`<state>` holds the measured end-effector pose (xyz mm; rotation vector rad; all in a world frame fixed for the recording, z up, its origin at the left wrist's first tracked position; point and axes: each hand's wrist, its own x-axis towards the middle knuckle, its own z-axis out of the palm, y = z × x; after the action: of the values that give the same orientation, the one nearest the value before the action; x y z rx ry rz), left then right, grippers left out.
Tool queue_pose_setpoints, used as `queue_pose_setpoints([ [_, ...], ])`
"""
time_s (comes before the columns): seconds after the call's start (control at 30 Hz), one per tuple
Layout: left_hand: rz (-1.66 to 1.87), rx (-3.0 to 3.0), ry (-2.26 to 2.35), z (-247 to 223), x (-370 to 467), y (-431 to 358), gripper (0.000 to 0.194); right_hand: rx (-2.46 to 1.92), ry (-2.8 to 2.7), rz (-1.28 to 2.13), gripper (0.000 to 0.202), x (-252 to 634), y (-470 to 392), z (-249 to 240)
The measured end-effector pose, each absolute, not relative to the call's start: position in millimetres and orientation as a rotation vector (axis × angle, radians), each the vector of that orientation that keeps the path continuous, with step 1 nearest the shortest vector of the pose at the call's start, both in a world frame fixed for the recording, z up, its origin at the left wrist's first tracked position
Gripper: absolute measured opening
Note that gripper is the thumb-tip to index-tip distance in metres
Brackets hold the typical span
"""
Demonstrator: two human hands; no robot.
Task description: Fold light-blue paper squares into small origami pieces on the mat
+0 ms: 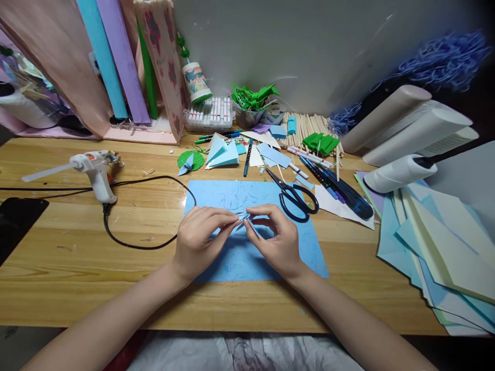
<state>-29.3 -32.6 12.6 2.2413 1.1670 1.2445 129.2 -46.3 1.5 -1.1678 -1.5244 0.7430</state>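
Note:
Over a blue sheet (228, 268) lying on the wooden table, both hands meet at a small folded blue paper piece (242, 220). My left hand (201, 239) pinches its left side between thumb and fingers. From the right, my right hand (276, 239) pinches the same piece. The fingertips cover much of the paper, so its exact shape is hard to make out. Black-handled scissors (297, 201) lie beside my right hand, partly on the blue sheet. Beyond my left hand, a small blue folded paper (187, 164) rests on a green disc (197, 158).
A white glue gun (95, 175) with a black cable (135, 246) lies to the left. Pens (328, 180), paper scraps and a marker box (211, 114) are at the back. Stacked coloured paper (444, 247) and white rolls (402, 174) occupy the right.

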Motion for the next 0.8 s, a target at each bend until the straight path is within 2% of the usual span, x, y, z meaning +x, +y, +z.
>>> queue_pose_setpoints([
  [0.43, 1.348, 2.099, 1.128, 14.3, -27.5, -33.1, 0.015, -1.097, -1.530, 0.633, 0.025, 126.5, -46.7, -2.5],
  [0.63, 1.251, 1.963, 1.222, 13.8, -23.2, -36.5, 0.018, -1.101, -1.550, 0.652, 0.024, 126.0, -47.4, -3.0],
  [0.8, 1.207, 2.094, 1.195, 13.9, -24.5, -33.7, 0.009, -1.110, -1.541, 0.641, 0.023, 127.7, -46.4, -2.7],
])
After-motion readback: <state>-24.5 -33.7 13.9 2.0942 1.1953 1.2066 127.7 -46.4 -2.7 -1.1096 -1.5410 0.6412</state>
